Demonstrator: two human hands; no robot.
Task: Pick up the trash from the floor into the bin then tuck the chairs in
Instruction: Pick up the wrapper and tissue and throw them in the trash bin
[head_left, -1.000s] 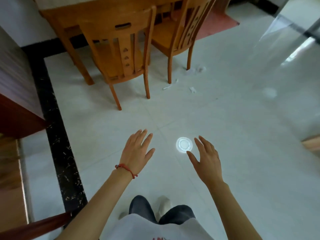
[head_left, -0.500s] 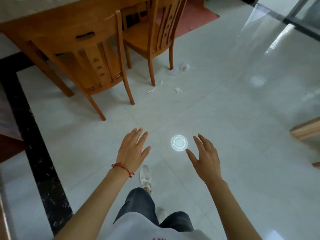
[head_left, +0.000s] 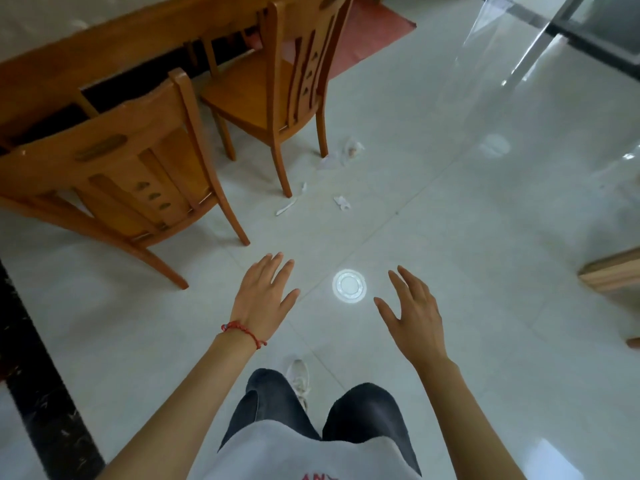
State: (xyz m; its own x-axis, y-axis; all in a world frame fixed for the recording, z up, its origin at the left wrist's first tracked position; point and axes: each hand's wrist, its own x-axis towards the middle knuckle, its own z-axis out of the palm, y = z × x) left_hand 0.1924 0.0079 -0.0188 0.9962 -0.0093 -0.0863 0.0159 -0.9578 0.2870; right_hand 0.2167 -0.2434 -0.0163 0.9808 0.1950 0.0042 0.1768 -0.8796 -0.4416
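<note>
Several scraps of white trash lie on the pale tiled floor: a crumpled wrapper [head_left: 352, 151] by the far chair's rear leg, a long strip [head_left: 286, 206], and a small crumpled piece [head_left: 342, 202]. Two wooden chairs stand pulled out from the table [head_left: 104, 53]: the near chair [head_left: 138, 181] at left and the far chair [head_left: 277, 81] behind it. My left hand [head_left: 265, 299], with a red string on the wrist, and my right hand [head_left: 414, 313] hover empty above the floor, fingers spread. No bin is in view.
A bright round light reflection [head_left: 349, 285] sits on the floor between my hands. A black tile border [head_left: 34, 393] runs along the left. A red mat [head_left: 374, 32] lies beyond the table. A wooden edge [head_left: 613, 275] juts in at right.
The view has moved forward and to the right, so the chairs and trash are closer and further left. Both hands stay spread and empty in front of me.
</note>
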